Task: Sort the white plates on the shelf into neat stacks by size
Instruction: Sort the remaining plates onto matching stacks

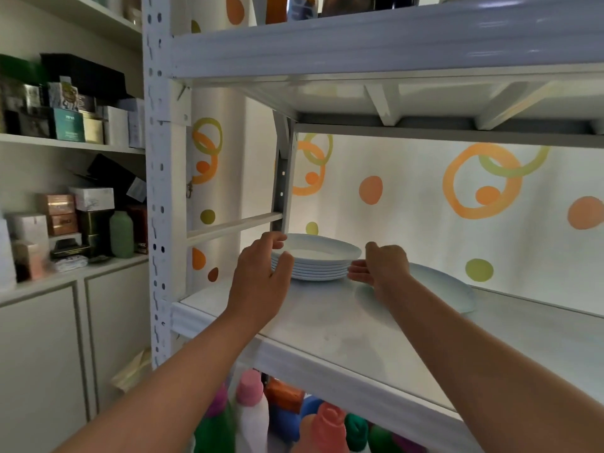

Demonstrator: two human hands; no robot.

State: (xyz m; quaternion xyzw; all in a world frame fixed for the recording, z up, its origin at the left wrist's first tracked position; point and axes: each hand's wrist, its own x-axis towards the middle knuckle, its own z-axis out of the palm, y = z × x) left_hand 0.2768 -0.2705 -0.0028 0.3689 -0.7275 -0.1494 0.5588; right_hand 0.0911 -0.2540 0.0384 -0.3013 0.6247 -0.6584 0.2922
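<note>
Stack of small white plates [315, 261]: set on the white shelf [327, 325] directly between the two hands — ahead of both wrists, toward the back left corner of the bay.
Left hand [261, 273]: held open and cupped, fingers spread; the thumb is laid over the rim of the top plate and the fingers are curved around the stack's left edge. Whether the plates are actually gripped cannot be told.
Right hand [380, 266]: held open, palm turned toward the stack, fingertips just beside its right edge — contact cannot be confirmed. Nothing is held in it.
Large white plate [451, 289]: lying flat just behind and to the right of the right hand, partly hidden by that wrist.
Key relation: the stack is bracketed by both hands along a left–right line; the left hand is judged the nearer, being already over the rim.
Likely step: the stack appears about to be squared up or lifted from both sides.
Risk: the upper plates could be slid off line if only one side is pressed.
</note>
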